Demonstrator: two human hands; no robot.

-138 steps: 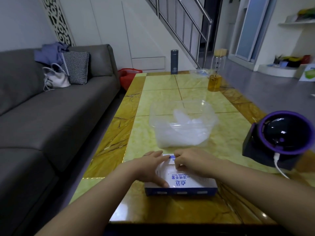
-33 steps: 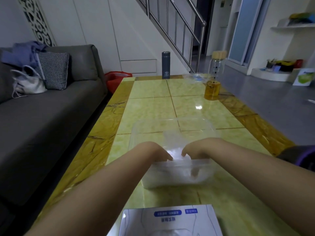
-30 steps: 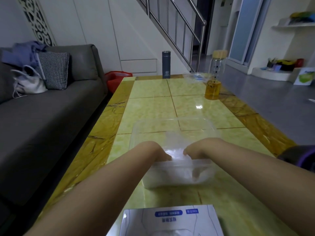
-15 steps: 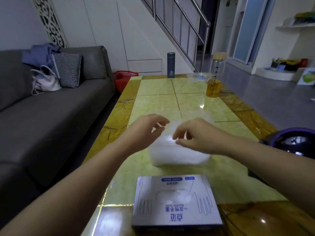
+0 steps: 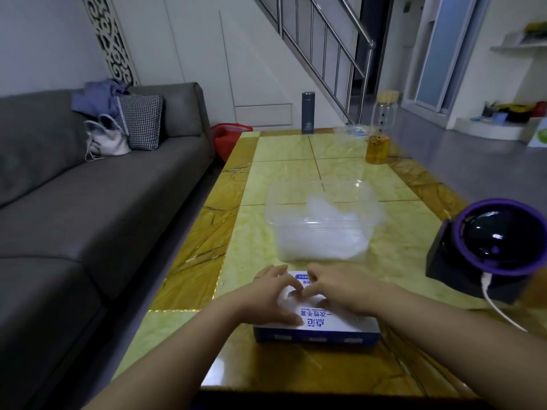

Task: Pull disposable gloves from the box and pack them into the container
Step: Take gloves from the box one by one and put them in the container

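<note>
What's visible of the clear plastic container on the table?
The clear rectangular plastic container is an open, lidless tub with rounded corners and a flared rim. It stands upright on the yellow-green marble-look table, just beyond the blue-and-white cardboard glove box. Its see-through walls show a loose heap of translucent white disposable gloves, piled higher toward the back. Only the table and the gloves touch it; the left hand and right hand are both at the box.

The table (image 5: 281, 149) bears a glove box (image 5: 316, 335), container (image 5: 273, 214), black device (image 5: 497, 241), jar (image 5: 380, 128) and flask (image 5: 307, 116)
</note>
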